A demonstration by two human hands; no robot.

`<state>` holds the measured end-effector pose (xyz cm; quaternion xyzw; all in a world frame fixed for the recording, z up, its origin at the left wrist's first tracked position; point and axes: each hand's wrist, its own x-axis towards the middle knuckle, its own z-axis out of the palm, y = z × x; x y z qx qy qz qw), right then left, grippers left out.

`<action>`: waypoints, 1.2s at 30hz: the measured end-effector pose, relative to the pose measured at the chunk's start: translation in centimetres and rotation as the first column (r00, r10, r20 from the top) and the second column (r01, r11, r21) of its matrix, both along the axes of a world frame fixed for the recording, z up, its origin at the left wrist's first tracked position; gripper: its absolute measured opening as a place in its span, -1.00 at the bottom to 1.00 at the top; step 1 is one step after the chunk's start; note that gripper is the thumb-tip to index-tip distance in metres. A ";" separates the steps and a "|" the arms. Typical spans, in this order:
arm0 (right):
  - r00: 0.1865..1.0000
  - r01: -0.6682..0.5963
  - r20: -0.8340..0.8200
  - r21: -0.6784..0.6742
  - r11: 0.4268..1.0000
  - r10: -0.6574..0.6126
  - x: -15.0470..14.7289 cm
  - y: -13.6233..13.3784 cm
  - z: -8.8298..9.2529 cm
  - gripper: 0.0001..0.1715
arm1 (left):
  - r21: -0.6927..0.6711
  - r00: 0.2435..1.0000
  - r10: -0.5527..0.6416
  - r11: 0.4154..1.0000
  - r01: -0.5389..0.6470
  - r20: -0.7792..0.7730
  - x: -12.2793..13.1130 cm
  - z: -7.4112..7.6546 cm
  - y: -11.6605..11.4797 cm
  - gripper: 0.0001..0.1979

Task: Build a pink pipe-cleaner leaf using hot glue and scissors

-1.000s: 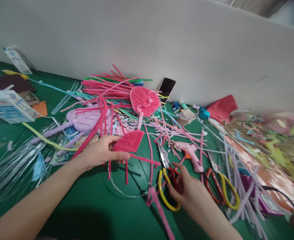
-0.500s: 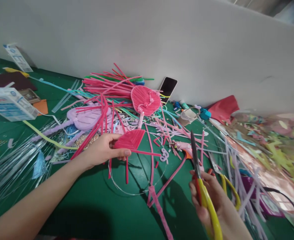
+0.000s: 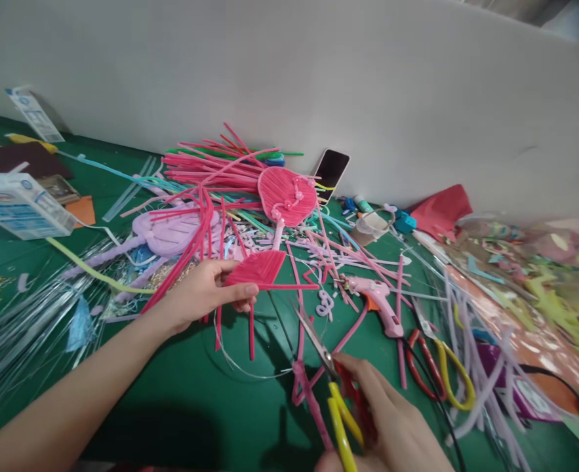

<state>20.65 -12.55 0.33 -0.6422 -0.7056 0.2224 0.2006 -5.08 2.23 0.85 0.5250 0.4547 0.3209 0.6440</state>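
My left hand (image 3: 205,288) pinches a hot-pink fan-shaped piece (image 3: 262,267) made of fuzzy stems laid side by side. From its lower edge a loose pink pipe cleaner (image 3: 289,286) sticks out to the right. In my right hand (image 3: 387,419) is a pair of scissors (image 3: 324,357) with red and yellow handles. Their blades point up and left and stand slightly apart, below the pipe cleaner's free end and not touching it. Behind the piece rests a pink round fan (image 3: 289,196) with small flowers. A pink glue gun (image 3: 375,295) lies right of the scissors.
A bundle of pink pipe cleaners (image 3: 205,164) and a lilac fan shape (image 3: 168,229) lie behind my left hand. A phone (image 3: 333,170) leans on the wall. At the right are more scissors (image 3: 454,377) and a black cable (image 3: 437,387); at left, a blue-white box (image 3: 23,206).
My right hand has brought the scissors left and down, turning them toward the pink piece; the blades have parted slightly. The glue gun is now uncovered. My left hand has barely moved.
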 end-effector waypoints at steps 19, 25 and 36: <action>0.983 -0.170 0.083 0.111 0.979 0.161 -1.6 3.1 0.6 -0.57 | -0.022 0.992 -0.053 0.998 0.055 0.112 0.0 0.2 -0.4 -0.81; 0.973 -0.202 0.140 0.146 0.968 0.182 -1.8 3.3 0.7 -0.65 | -0.016 0.994 -0.060 0.998 0.062 0.088 -0.2 0.3 -0.4 -0.82; 0.945 -0.280 0.221 0.156 0.947 0.243 -2.0 3.4 0.9 -0.58 | -0.024 0.997 -0.052 0.998 0.054 0.064 -0.2 0.1 -0.4 -0.82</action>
